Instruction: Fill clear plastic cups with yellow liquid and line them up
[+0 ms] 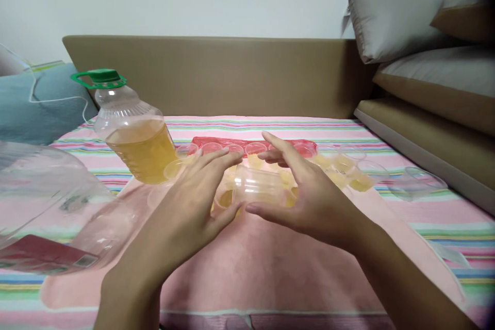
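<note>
Two bare hands meet over a striped pink cloth-covered bed (pixel 270 268), holding a clear plastic cup (pixel 257 185) on its side between them. The left hand (pixel 189 206) cups its left end, fingers spread and thumb underneath; the right hand (pixel 305 201) closes round its right end, thumb below and fingers arched above, so each grip is set on the cup.

Just beyond the hands, at 12 o'clock, a row of small clear cups with yellow liquid (pixel 348 172) stands along a red tray (pixel 301 145), crowding the far side. At 10 o'clock a large clear plastic bottle of yellow liquid with a green cap (pixel 133 134) leans near the left hand. At 9 o'clock an empty clear plastic bottle with a red label (pixel 46 206) lies on its side at the bed's left edge. An overturned clear cup (pixel 419 181) lies at 3 o'clock, well apart. Bare pink cloth lies open at 6 o'clock, toward the near edge.
</note>
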Demonstrator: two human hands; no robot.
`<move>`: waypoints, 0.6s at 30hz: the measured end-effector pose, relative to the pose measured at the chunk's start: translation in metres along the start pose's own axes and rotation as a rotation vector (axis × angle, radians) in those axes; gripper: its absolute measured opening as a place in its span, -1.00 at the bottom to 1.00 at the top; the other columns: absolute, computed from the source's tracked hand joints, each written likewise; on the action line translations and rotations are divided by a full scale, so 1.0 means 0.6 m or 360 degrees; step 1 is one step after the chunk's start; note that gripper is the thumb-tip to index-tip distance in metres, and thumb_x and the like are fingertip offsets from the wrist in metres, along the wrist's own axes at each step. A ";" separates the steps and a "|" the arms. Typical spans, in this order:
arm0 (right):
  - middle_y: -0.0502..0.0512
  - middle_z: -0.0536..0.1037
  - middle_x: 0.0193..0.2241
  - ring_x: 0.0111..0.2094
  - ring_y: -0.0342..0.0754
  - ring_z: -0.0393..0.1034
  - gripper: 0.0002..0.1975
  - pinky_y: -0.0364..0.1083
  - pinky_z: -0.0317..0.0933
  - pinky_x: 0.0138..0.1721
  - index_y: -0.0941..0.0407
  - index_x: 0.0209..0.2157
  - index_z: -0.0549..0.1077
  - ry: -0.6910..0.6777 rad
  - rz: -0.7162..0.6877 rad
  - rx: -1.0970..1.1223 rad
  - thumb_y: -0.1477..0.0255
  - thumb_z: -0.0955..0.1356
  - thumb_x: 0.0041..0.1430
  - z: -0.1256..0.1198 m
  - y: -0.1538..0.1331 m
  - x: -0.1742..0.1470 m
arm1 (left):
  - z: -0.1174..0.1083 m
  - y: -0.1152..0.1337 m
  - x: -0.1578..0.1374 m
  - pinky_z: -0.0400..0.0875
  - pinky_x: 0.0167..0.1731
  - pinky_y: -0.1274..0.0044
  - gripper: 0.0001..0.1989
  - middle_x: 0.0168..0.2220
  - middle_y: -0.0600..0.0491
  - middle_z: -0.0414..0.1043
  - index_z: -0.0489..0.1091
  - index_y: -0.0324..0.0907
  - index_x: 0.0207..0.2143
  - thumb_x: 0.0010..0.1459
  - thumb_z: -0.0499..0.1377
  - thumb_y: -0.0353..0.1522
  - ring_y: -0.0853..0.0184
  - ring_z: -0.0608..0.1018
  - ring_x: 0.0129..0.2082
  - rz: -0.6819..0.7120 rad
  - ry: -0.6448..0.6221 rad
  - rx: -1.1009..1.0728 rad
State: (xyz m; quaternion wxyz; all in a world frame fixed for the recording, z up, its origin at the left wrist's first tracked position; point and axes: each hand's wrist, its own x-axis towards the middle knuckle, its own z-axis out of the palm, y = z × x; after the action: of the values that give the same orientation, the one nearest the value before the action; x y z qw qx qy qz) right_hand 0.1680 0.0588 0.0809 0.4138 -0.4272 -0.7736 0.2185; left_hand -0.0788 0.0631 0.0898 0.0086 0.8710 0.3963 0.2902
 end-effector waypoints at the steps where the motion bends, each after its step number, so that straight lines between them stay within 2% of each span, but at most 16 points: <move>1: 0.20 0.38 0.27 0.25 0.27 0.32 0.05 0.30 0.31 0.25 0.01 0.53 0.07 0.0000 -0.0018 -0.0020 0.06 0.62 0.23 0.002 -0.005 -0.002 | 0.002 0.006 0.001 0.39 0.30 0.13 -0.37 0.34 -0.01 0.36 0.10 0.08 0.36 0.35 0.27 -0.30 0.09 0.43 0.32 0.0028 0.0002 -0.0004; 5: 0.20 0.38 0.28 0.28 0.28 0.29 0.08 0.31 0.28 0.30 0.02 0.55 0.02 -0.0007 -0.0011 -0.0004 0.19 0.64 0.23 0.011 -0.014 -0.006 | 0.006 0.030 0.008 0.39 0.33 0.22 -0.31 0.34 0.04 0.35 0.08 0.13 0.37 0.31 0.29 -0.38 0.15 0.39 0.35 0.0116 0.0015 -0.0072; 9: 0.15 0.40 0.26 0.25 0.25 0.33 0.01 0.28 0.31 0.30 -0.02 0.54 0.07 0.0009 0.0037 0.0104 0.31 0.61 0.23 0.011 -0.014 -0.007 | 0.009 0.044 0.013 0.30 0.42 0.24 -0.31 0.37 0.08 0.34 0.05 0.13 0.39 0.33 0.21 -0.48 0.23 0.33 0.41 0.0178 0.0026 -0.0093; 12: 0.12 0.45 0.20 0.21 0.22 0.37 0.02 0.25 0.37 0.26 -0.07 0.55 0.02 0.0000 0.0005 0.0214 0.26 0.60 0.27 -0.003 -0.009 -0.012 | 0.007 0.046 0.011 0.15 0.50 0.28 -0.28 0.45 0.10 0.23 0.00 0.12 0.44 0.37 0.23 -0.42 0.26 0.22 0.49 0.0216 0.0040 -0.0023; 14: 0.07 0.47 0.16 0.20 0.21 0.37 0.03 0.25 0.36 0.27 -0.17 0.54 0.02 0.0041 -0.0032 0.0254 0.25 0.63 0.26 -0.020 -0.003 -0.019 | 0.000 0.044 0.007 0.12 0.51 0.29 -0.30 0.47 0.08 0.20 0.04 0.08 0.43 0.37 0.28 -0.33 0.23 0.21 0.49 0.0232 0.0060 0.0002; 16: 0.05 0.45 0.17 0.21 0.22 0.36 0.05 0.27 0.34 0.30 -0.26 0.53 0.04 0.0116 -0.0046 0.0273 0.27 0.66 0.23 -0.042 0.005 -0.028 | -0.012 0.044 0.003 0.30 0.37 0.30 -0.41 0.35 0.05 0.36 0.17 0.04 0.35 0.37 0.29 -0.26 0.20 0.38 0.37 0.0189 0.0072 -0.0018; 18: 0.06 0.43 0.18 0.22 0.25 0.35 0.07 0.29 0.34 0.29 -0.29 0.52 0.06 0.0191 -0.0048 0.0281 0.27 0.67 0.21 -0.066 0.014 -0.040 | -0.025 0.050 0.000 0.50 0.00 0.41 -0.73 0.03 0.13 0.57 0.38 0.03 0.10 0.39 0.24 -0.24 0.28 0.59 0.03 0.0061 -0.0005 -0.0102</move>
State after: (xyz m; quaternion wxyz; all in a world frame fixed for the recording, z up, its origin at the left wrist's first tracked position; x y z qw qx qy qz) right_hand 0.2116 0.0426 0.0867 0.4986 -0.3897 -0.7316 0.2536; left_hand -0.0658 0.0396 0.1096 0.0316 0.8781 0.3700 0.3016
